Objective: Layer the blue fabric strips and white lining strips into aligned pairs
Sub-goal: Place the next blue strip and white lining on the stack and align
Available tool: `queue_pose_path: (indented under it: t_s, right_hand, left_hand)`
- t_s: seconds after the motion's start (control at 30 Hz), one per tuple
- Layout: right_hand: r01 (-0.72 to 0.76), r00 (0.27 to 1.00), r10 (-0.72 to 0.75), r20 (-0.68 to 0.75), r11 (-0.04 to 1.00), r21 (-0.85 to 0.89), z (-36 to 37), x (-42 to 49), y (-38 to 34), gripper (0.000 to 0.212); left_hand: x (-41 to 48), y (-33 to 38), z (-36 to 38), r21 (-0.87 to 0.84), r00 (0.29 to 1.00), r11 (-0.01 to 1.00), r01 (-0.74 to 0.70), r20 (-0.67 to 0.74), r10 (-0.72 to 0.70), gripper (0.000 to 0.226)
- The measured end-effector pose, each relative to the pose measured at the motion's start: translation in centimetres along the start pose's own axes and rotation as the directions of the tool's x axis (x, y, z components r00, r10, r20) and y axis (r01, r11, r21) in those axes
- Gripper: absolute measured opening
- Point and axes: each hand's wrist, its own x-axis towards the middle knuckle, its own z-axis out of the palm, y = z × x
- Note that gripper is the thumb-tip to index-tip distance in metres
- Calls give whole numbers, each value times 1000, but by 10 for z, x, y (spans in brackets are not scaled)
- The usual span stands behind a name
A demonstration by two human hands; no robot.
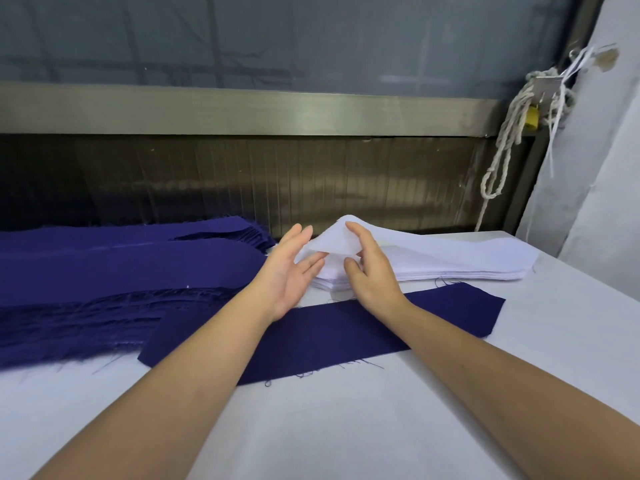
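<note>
While the top lining strip [332, 240] is being held up by one end: the right hand [374, 275] is pinching that raised end between thumb and forefinger, likely so that a single layer is parting from the rest.
Left hand [291, 271]: is hovering open beside the raised end, fingers straight and palm turned toward it. The fingertips seem to be brushing the edge, though contact is hard to tell. It is probably getting ready to take the strip's other side.
Single blue strip [322, 330]: is lying flat and alone under both wrists, apparently serving as the base of the next pair. No lining is covering it yet.
White lining stack [433, 265]: is sitting just behind the single blue strip and roughly parallel to it, which is keeping the carry short.
Blue stack [121, 268]: is spreading out to the left of the single blue strip, its frayed edge touching that strip's left end, within easy reach for the following pair.
Table [346, 427]: is showing pale and smooth in front of the single blue strip, with loose threads lying along the strip's near edge.
Room: well behind the single blue strip, a dark ribbed panel [242, 181] is running under a metal rail [242, 109] and murky glazing. Far to the right, a rope [502, 150] and yellow padlock [531, 117] are hanging by a pale wall.
</note>
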Motion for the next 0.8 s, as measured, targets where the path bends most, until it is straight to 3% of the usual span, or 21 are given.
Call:
queue_pose_path:
  t_s: [0.23,0.43,0.6,0.8]
  right_hand:
    - [-11,1000,11,22,1000,-11,-1,0,-3,59]
    - [-13,999,13,29,1000,-12,-2,-1,-5,61]
    - [-23,999,23,22,1000,5,-2,-1,-6,63]
    - [-26,999,26,31,1000,-3,-1,-1,-6,64]
  left_hand:
    - [1,2,5,-56,998,997,47,-48,-50,53]
    - [0,3,11,-55,998,998,-8,-61,4,42]
    - [0,11,12,-385,992,921,-63,-123,16,21]
    - [-2,13,13,-457,991,887,-68,-131,9,44]
